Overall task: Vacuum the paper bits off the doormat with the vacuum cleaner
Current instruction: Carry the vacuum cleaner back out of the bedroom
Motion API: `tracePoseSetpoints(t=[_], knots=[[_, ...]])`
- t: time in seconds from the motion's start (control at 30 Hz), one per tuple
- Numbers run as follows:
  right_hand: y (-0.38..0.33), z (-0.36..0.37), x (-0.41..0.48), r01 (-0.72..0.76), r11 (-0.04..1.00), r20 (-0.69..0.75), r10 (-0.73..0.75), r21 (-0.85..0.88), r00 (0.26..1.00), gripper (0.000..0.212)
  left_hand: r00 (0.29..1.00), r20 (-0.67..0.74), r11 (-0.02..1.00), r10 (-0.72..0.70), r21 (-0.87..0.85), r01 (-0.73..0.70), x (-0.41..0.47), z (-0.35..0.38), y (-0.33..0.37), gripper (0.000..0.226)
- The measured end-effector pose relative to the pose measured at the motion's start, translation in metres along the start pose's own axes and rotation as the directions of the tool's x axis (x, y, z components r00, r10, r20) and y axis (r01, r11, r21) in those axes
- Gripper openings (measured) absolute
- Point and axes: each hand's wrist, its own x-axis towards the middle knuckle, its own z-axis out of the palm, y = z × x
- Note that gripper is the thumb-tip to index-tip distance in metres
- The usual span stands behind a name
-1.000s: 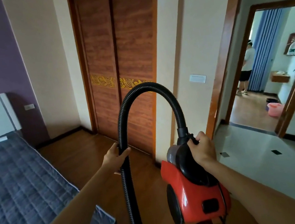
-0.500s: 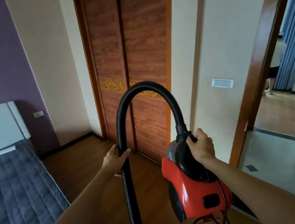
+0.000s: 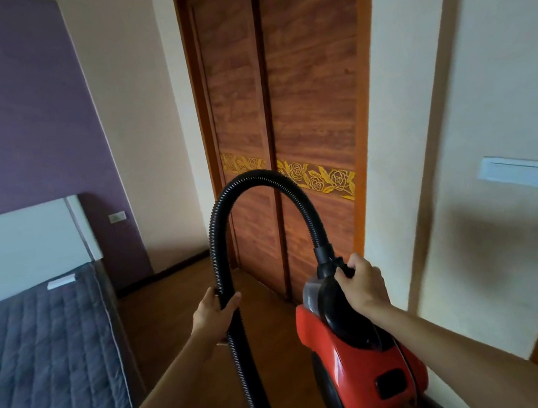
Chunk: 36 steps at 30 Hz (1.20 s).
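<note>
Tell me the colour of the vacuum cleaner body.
Red vacuum cleaner body with a black top, seen in the head view.

The vacuum cleaner (image 3: 358, 357) is red with a black top, its ribbed hose (image 3: 236, 346) black. The sliding doors (image 3: 280, 98) are brown woodgrain with a yellow rose band; the quilted mattress (image 3: 42, 374) is grey-blue, the wall (image 3: 4, 102) purple.

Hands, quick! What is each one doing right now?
Left hand: closed around the black hose.
Right hand: closed on the vacuum handle, carrying it off the floor.
</note>
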Motion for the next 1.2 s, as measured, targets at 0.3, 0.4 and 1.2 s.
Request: tracePoseSetpoints(t=[0.3,0.4,1.2], knots=[[0.015,0.072,0.135,0.071,0.997,0.033,-0.072,0.036,0.997,0.022,0.996,-0.067,0.996,-0.067,0.049,0.070,0.125,0.016,0.012,0.033],[0.020,0.105,0.179,0.072,0.996,0.063,-0.076,0.055,0.995,0.023,0.991,-0.076,0.993,-0.107,0.047,0.110,0.171,0.023,0.006,0.034],[-0.011,0.355,0.563,0.145,0.983,0.222,-0.167,0.111,0.961,0.022,0.941,-0.277,0.979,-0.193,0.003,0.202,0.570,0.036,0.022,0.040]])
